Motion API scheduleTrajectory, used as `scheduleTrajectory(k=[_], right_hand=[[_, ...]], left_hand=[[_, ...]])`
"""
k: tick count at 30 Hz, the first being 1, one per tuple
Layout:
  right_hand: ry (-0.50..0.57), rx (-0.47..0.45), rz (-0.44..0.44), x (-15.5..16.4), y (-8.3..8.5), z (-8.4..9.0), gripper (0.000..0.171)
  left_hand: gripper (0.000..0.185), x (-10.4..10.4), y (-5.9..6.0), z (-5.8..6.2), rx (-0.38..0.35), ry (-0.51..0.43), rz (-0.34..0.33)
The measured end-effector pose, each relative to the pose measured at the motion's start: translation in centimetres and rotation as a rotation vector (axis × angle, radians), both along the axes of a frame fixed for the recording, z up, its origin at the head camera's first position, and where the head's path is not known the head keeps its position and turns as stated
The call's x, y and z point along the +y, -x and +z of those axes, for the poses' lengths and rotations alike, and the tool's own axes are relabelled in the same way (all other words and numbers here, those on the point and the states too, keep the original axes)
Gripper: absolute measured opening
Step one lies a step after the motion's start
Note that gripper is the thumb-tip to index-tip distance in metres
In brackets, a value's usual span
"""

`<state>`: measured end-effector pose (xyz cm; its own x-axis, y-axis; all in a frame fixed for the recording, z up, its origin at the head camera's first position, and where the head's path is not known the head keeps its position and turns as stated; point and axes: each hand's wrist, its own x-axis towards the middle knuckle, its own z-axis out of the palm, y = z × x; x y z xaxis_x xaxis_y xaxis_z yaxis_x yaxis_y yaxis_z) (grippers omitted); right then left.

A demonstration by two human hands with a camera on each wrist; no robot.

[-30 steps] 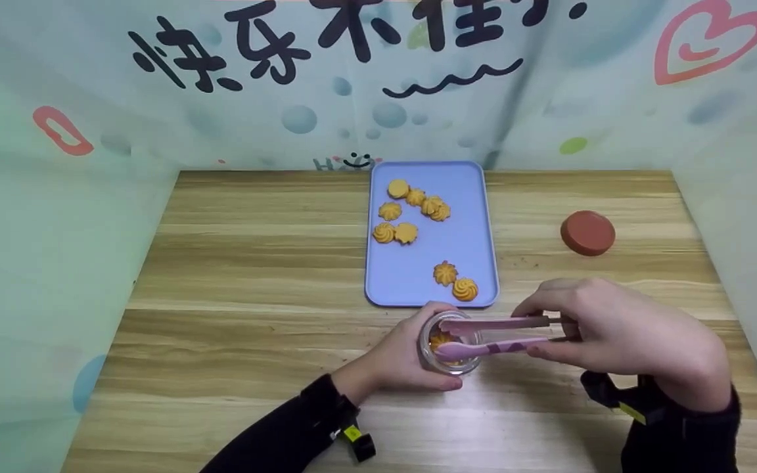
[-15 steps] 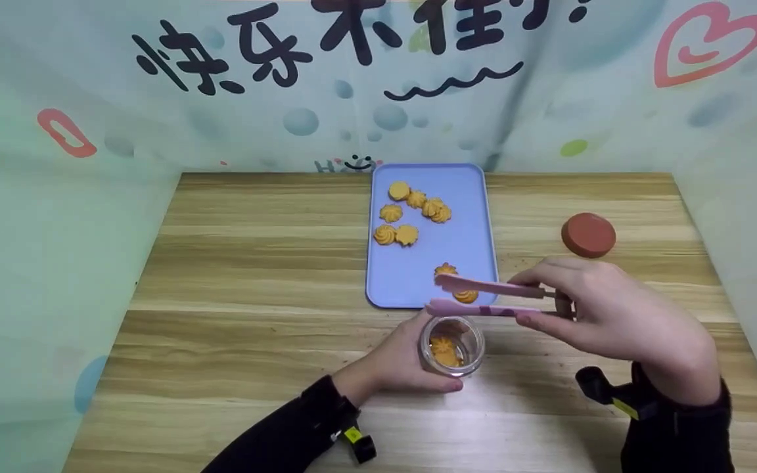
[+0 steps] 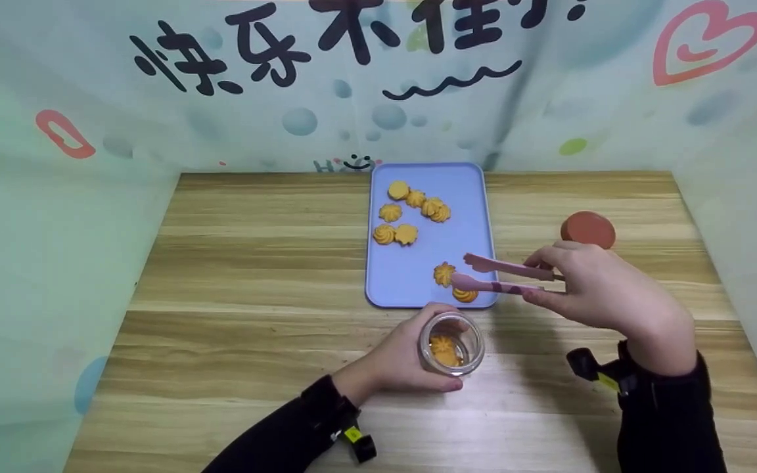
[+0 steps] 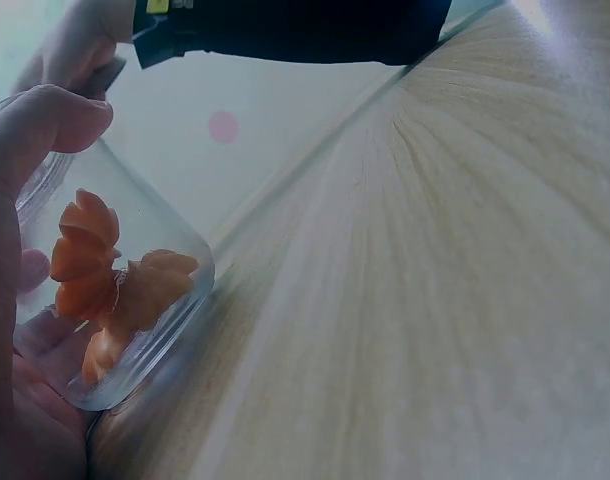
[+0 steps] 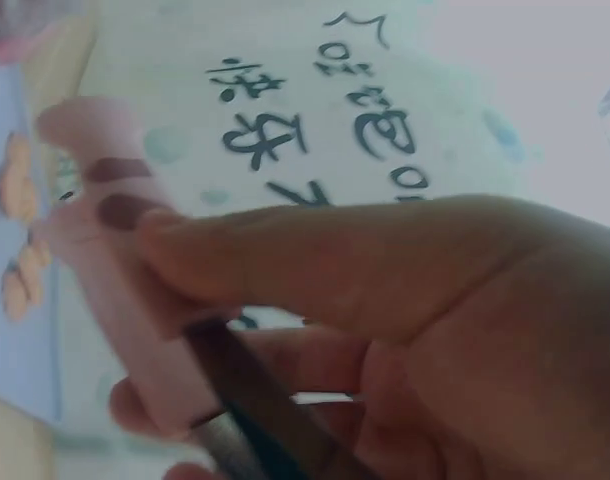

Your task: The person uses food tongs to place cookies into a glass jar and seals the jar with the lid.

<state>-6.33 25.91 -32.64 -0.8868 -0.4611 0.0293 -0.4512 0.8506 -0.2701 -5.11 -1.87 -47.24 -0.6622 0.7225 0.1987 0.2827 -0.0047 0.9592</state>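
Cookie transfer, partly done: glass jar [image 3: 451, 343] stands on the worktop [image 3: 253, 276] just before the near edge of the blue tray [image 3: 470, 217], gripped round its side by the left hand [image 3: 405, 358], fingers [image 4: 45, 115] curled about the glass; a few orange cookies [image 4: 115, 285] already lie inside, three at a guess, the jar well short of full. Right hand [image 3: 598, 289] pinches the pink tongs [image 3: 503, 276], fingers [image 5: 285, 260] clenched on the handles, tips slightly parted and empty, hovering at the two nearest cookies [image 3: 445, 273] in the tray's near right corner. Six further cookies [image 3: 411, 210] remain in a loose cluster at the tray's far end, so about eight appear left to move. Red lid [image 3: 587, 230] lies apart on the worktop, right of the tray, not yet fitted
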Motion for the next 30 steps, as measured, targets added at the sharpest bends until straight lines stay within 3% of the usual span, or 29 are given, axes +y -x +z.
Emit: scheduleTrajectory(k=[5,11,17,24,30], right_hand=[[-0.059,-0.143,-0.046,0.2,0.9,-1.0,0.032],[-0.084,-0.246,-0.042,-0.2,1.4,-2.0,0.033],[-0.078,-0.247,-0.025,-0.4,1.5,-2.5,0.029],[-0.094,-0.268,-0.027,-0.5,1.9,-2.8,0.025],[-0.07,-0.201,-0.044,-0.3,3.0,-3.6,0.026]], left_hand=[[0.085,-0.1,-0.1,0.4,0.004,-0.013,-0.003],[0.089,0.2,0.1,-1.5,0.023,0.031,0.032],[0.089,0.4,0.3,-2.2,0.009,0.029,0.023],[0.091,0.3,0.3,-2.1,-0.011,0.039,0.029],[0.09,0.3,0.5,-2.2,0.0,0.025,0.025]])
